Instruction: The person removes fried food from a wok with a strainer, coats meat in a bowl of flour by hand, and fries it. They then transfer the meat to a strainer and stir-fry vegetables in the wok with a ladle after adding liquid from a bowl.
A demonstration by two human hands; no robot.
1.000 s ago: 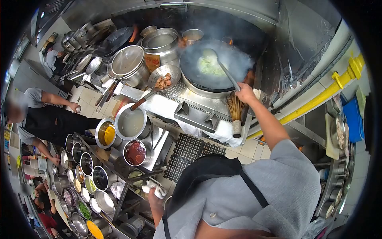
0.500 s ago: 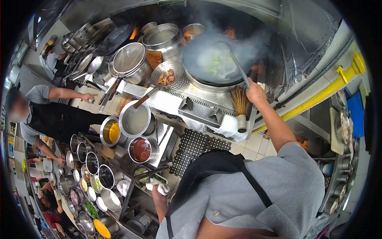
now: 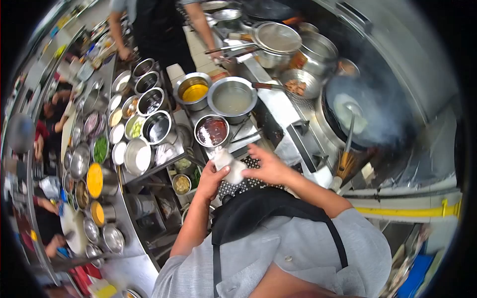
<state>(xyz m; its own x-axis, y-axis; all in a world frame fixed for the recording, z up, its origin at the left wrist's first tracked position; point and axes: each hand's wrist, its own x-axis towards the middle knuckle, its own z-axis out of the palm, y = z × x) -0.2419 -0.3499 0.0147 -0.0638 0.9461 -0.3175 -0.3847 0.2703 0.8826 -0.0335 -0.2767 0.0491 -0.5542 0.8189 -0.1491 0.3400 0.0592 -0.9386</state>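
A white cloth [image 3: 229, 166] is between my hands, over the black perforated mat. My left hand [image 3: 212, 180] grips it with the fingers closed. My right hand [image 3: 266, 166] is at the cloth's right side, its fingers apart and slightly blurred; the thumb side is by the cloth. In the smoking wok [image 3: 330, 102] at the right, a metal ladle [image 3: 351, 126] rests with its handle toward me, and no hand is on it. A bamboo brush [image 3: 345, 166] lies beside the handle's end.
Pots of red sauce [image 3: 212, 131], yellow liquid [image 3: 194, 91] and cloudy liquid [image 3: 232, 98] stand ahead. A strainer [image 3: 301, 82] holds browned pieces. Several ingredient containers fill the left counter. A co-worker's arms [image 3: 198, 22] reach in at the top. A yellow pipe [image 3: 407, 212] runs at right.
My right hand has let go of the ladle and come over to the cloth in my left hand. The camera view has turned, so the wok now appears farther right.
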